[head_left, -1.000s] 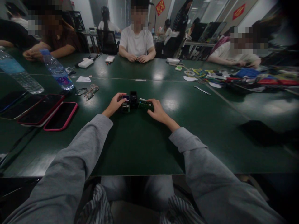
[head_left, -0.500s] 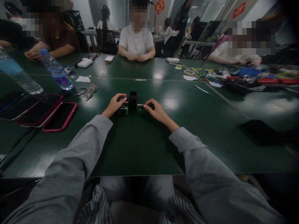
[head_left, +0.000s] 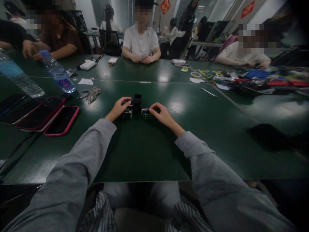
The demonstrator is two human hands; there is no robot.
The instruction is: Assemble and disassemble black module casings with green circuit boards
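Dark green tabletop (head_left: 145, 151) stretches before me, with people seated along its far side. My left hand (head_left: 118, 109) curls over a small green circuit module (head_left: 127, 112), fingertips on its top. My right hand (head_left: 162, 115) pinches a second green module (head_left: 145, 114) just right of it. Between them, slightly farther, stands a black block (head_left: 137, 103). Two pink-cased phones (head_left: 51, 117) lie well left.

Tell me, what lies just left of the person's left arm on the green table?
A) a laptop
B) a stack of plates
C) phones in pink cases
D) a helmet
C: two phones in pink cases lie face up on the table, left of the left hand.
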